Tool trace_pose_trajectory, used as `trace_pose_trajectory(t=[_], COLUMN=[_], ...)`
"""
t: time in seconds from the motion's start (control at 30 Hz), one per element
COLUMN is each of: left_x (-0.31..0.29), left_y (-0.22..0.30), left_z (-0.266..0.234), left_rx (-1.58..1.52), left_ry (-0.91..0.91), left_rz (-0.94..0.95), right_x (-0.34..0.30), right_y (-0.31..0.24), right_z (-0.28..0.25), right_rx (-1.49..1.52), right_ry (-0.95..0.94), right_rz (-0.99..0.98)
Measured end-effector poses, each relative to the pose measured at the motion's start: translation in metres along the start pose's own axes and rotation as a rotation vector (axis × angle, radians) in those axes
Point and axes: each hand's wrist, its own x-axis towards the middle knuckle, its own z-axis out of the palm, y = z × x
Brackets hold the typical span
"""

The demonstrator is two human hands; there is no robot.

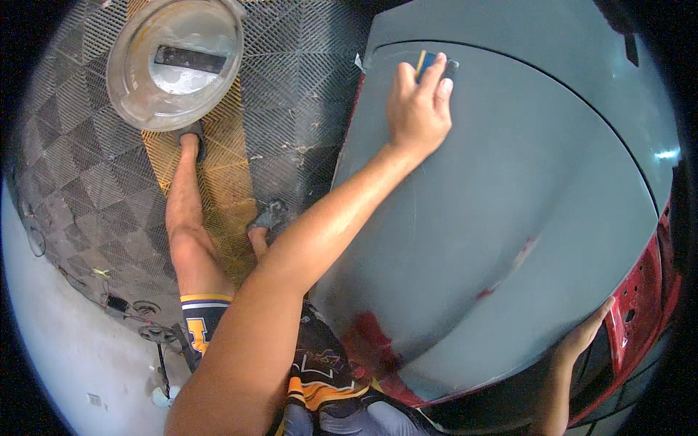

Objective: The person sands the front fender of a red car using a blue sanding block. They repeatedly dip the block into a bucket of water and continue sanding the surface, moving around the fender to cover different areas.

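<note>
Left arm outstretched, the left hand pinches a small block near the grey panel's far end; keep it flat, pressure even. The right hand touches the side edge, finger spread unclear.

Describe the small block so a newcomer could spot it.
Start at the grey car panel on the right. Near its upper left, the left hand holds the small block. Its blue part and yellow edge set it apart from the black bar in the tub.

Soft light covers the car; glare flares at right. Edges bend toward a black rim; the left floor looks grainy, perhaps blurred.
</note>
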Motion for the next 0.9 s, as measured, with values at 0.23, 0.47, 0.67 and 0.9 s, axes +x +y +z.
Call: trace_pose_trajectory(t=[0.23,0.47,0.67,0.9], left_x=[0.033,0.048,0.062,0.067], left_y=[-0.051,-0.095,-0.128,-0.122], left_z=[0.014,0.016,0.011,0.009], left_rx=[0.103,0.183,0.096,0.121], left_ry=[0.056,0.057,-0.097,-0.128], left_rz=[-0.332,-0.419,-0.524,-0.52], right_x=[0.014,0.015,-0.003,0.04], right_y=[0.014,0.0,-0.019,0.049], right_z=[-0.015,-0.017,0.006,-0.097], right_rx=[-0.028,0.083,0.012,2.138], right_ry=[-0.019,-0.026,0.105,-0.499], right_rz=[-0.025,0.117,0.079,0.874])
